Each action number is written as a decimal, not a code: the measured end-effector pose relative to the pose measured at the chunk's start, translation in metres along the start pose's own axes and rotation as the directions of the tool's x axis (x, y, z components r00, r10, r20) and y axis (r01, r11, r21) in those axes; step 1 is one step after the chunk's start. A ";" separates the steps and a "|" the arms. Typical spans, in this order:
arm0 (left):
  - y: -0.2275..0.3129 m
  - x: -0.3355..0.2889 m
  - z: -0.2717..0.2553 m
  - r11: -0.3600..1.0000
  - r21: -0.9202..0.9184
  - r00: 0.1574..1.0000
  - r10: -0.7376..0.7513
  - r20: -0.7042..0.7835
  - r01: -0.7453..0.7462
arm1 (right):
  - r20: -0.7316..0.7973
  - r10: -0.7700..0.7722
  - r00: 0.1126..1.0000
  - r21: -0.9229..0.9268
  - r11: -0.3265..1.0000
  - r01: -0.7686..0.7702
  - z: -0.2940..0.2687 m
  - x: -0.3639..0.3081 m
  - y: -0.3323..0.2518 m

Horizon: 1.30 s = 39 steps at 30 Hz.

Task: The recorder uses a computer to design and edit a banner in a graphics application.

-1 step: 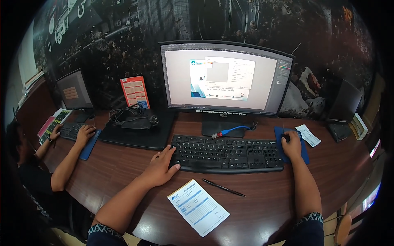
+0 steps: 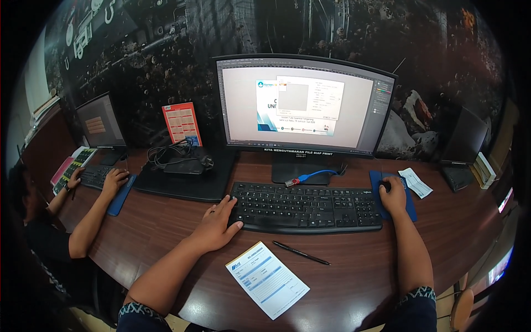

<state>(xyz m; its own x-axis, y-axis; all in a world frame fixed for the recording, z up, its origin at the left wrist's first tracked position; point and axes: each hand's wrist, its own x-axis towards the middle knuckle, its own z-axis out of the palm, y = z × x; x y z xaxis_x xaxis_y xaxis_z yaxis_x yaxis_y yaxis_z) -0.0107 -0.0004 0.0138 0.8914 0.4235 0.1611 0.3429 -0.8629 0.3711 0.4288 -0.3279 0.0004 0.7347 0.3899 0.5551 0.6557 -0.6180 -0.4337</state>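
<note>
My left hand (image 2: 217, 226) rests at the left end of a black keyboard (image 2: 298, 207), fingers stretched out over its edge keys and thumb apart. On a blue mouse pad (image 2: 410, 209), my right hand (image 2: 392, 196) is wrapped over a dark computer mouse (image 2: 384, 186), mostly hidden under the fingers. Behind the keyboard stands a monitor (image 2: 238, 110) showing an image editor with a dialog window over a white and blue design. A printed form pad (image 2: 268, 281) lies nearer to me, with a black pen (image 2: 301, 253) beside it.
A blue cable (image 2: 315, 176) with a red-ended plug lies by the monitor's foot. Left of it, a black stand (image 2: 188, 185) bears coiled cables and a red desk calendar (image 2: 181, 124). A co-worker (image 2: 91, 232) types at far left. A paper slip (image 2: 416, 183) lies beyond the mouse pad.
</note>
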 end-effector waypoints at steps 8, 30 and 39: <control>0.001 -0.001 -0.001 1.000 -0.004 1.000 -0.012 0.012 0.012 | -0.061 -0.077 0.995 0.008 0.997 0.078 0.004 0.002 0.006; 0.002 -0.001 -0.002 1.000 -0.009 1.000 -0.002 0.011 0.002 | -0.006 0.005 1.000 -0.009 1.000 -0.005 0.000 -0.001 -0.001; 0.001 -0.001 -0.001 1.000 -0.015 1.000 0.003 0.003 -0.003 | -0.007 -0.021 1.000 0.006 1.000 0.021 0.004 0.001 0.005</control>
<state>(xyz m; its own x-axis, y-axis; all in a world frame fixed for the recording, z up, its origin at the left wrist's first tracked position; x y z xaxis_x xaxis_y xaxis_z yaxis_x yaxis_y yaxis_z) -0.0112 -0.0015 0.0146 0.8933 0.4204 0.1592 0.3363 -0.8599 0.3840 0.4335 -0.3285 -0.0040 0.7196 0.3983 0.5688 0.6721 -0.6055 -0.4262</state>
